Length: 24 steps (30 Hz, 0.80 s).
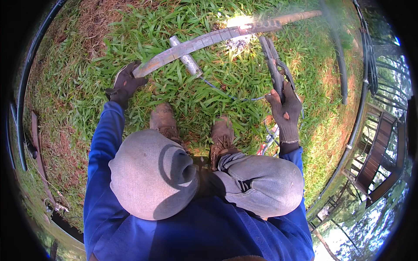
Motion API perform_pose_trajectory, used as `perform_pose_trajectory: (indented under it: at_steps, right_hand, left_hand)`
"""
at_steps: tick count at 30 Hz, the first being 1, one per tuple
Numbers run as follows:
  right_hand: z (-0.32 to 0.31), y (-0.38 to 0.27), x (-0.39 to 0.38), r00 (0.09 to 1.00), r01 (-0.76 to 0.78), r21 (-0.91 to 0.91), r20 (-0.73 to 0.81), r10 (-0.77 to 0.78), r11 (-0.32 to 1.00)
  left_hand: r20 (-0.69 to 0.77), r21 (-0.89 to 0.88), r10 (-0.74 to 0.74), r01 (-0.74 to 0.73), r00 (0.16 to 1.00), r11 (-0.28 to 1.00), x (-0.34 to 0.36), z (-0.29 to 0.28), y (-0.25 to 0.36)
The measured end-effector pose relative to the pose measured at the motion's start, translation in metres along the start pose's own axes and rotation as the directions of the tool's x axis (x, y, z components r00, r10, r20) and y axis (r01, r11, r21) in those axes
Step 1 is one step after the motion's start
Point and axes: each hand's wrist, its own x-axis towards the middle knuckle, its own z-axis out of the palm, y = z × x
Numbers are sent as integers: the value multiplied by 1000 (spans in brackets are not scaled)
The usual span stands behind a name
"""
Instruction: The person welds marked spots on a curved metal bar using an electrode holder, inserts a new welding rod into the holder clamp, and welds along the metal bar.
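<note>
A long, slightly curved grey-brown bar [191,47] with cross marks along it lies over the grass. My left hand [125,82], in a worn dark glove, is closed around its near left end. Beneath the bar lies a silver metal tube [190,64], with a thin blue cord [226,93] running from its end. My right hand [285,108], in a torn dark glove, is closed around a long dark handled tool [273,65] with a lever-like side piece. The tool's tip lies just below a glaring bright spot [241,25] on the bar; glare hides the detail there.
My boots [222,135] stand on the grass between my bent knees. A dark pole [342,69] and black pipe [360,108] lie at the right. Rusty metal strips [38,148] lie at the left. Beside my right knee is a small red-and-white item [266,141] with cords.
</note>
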Motion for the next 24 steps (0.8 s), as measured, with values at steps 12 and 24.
perform_pose_trajectory:
  at_steps: [12, 24]
  right_hand:
    - [-1, 6, 7, 999, 51, -192, 0, -52, 980]
    - [-3, 3, 6, 996, 83, -131, -6, -85, 988]
  left_hand:
    - [-5, -3, -27, 27, 1000, 1000, -7, 1, 13]
    - [-5, 84, 15, -14, 1000, 996, -8, -1, 14]
